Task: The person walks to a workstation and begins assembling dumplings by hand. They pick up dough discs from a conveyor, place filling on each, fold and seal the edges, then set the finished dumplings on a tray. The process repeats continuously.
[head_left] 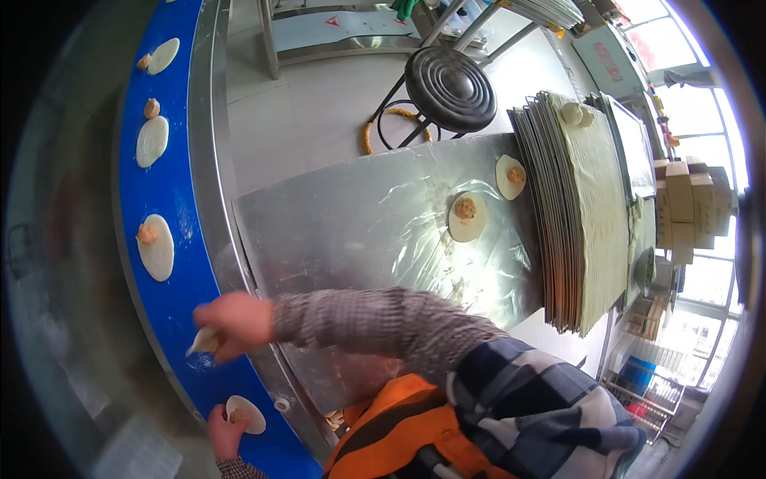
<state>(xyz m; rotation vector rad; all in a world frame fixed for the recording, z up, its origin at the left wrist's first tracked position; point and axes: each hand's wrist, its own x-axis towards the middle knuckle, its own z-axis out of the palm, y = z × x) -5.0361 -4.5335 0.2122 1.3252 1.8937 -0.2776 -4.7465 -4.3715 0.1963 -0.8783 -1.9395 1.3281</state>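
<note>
My right hand (236,323), blurred by motion, is closed on a pale dough wrapper (205,342) above the blue conveyor belt (179,191). Lower down, my left hand (227,431) has its fingers closed at the edge of another dough round (248,414), against the brownish filling on it; part of the grip is hidden. Farther up the belt lie more flat rounds: one wrapper (156,247) carries filling at its edge, another wrapper (152,142) has a filling lump (152,108) just beside it, and a third wrapper (165,57) touches its lump.
Right of the belt, a steel table (343,215) under shiny film bears two rounds (467,217) topped with filling. A tall stack of trays (578,215) stands at its far side. Behind it are a black round stool (451,88) and cardboard boxes (684,203).
</note>
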